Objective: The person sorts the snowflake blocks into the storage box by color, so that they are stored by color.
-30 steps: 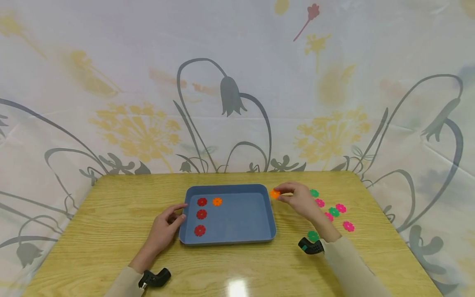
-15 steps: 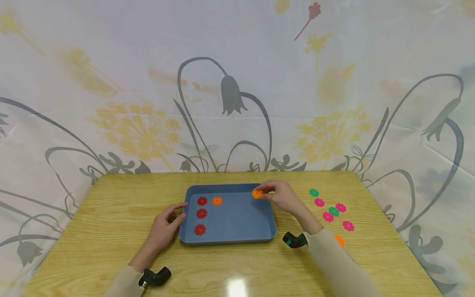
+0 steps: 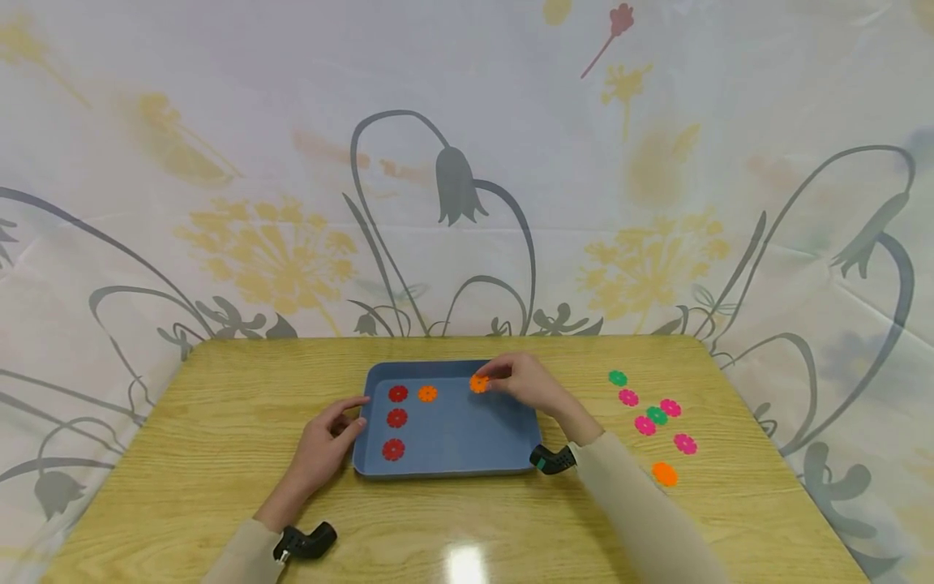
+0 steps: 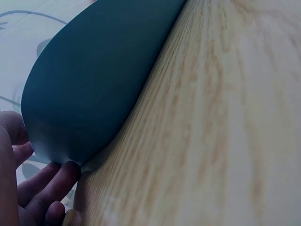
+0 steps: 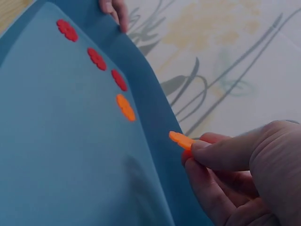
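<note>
Wood-grain table (image 3: 219, 422); right hand (image 3: 534, 381) pinches scalloped disc (image 3: 477, 384).

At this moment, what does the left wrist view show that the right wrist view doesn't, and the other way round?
Only the left wrist view: the outer face of the blue tray, seen from low beside the wooden tabletop.

Only the right wrist view: the tray's inside floor with three red pieces and one orange piece on it, plus the right hand pinching a second orange piece.

Both: the tray, the left hand at its edge, some tabletop and the patterned backdrop.
</note>
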`<move>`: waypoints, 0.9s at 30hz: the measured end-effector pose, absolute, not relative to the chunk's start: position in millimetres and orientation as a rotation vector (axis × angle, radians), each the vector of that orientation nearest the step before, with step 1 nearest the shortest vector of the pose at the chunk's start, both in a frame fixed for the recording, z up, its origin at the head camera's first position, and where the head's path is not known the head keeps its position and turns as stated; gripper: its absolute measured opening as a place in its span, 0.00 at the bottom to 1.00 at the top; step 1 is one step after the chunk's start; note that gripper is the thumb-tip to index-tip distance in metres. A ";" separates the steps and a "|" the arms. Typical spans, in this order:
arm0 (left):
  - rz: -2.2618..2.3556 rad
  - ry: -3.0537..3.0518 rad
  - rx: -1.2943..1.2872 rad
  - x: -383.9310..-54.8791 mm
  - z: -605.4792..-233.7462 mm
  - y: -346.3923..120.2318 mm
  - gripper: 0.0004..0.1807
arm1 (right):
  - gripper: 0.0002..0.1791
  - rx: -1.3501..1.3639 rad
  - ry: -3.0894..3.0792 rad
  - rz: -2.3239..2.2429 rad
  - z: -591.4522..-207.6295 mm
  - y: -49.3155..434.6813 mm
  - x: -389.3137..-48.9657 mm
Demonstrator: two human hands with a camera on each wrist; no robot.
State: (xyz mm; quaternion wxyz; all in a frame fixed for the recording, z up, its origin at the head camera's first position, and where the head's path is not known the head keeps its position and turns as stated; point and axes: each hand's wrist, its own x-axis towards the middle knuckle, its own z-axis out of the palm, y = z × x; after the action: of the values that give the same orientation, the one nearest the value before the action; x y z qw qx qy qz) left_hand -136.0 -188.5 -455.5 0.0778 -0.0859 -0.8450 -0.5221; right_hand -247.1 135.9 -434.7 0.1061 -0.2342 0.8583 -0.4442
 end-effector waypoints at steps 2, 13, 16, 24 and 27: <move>-1.567 -2.525 -0.264 -135.9 -455.6 -189.1 0.17 | 0.11 -0.691 2.515 -1.287 -434.2 131.2 -248.7; -1.562 -2.533 -0.267 -136.1 -454.7 -189.1 0.17 | 0.10 -0.814 2.463 -1.204 -433.6 107.7 -253.5; -1.556 -2.533 -0.267 -136.1 -453.8 -188.8 0.17 | 0.10 -0.842 2.447 -1.186 -434.5 102.3 -254.3; -1.571 -2.532 -0.264 -136.5 -454.8 -189.1 0.17 | 0.10 -0.852 2.418 -1.142 -444.7 89.3 -257.4; -1.579 -2.529 -0.257 -136.6 -455.3 -189.2 0.17 | 0.10 -0.823 2.392 -1.146 -448.3 84.8 -258.0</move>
State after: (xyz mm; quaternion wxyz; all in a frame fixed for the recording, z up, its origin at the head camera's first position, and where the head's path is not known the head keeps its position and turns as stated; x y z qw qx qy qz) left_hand -136.6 -189.2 -455.3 0.0746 -0.0856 -0.8427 -0.5263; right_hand -258.0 84.8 -448.3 0.1810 -0.2912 0.8471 -0.4059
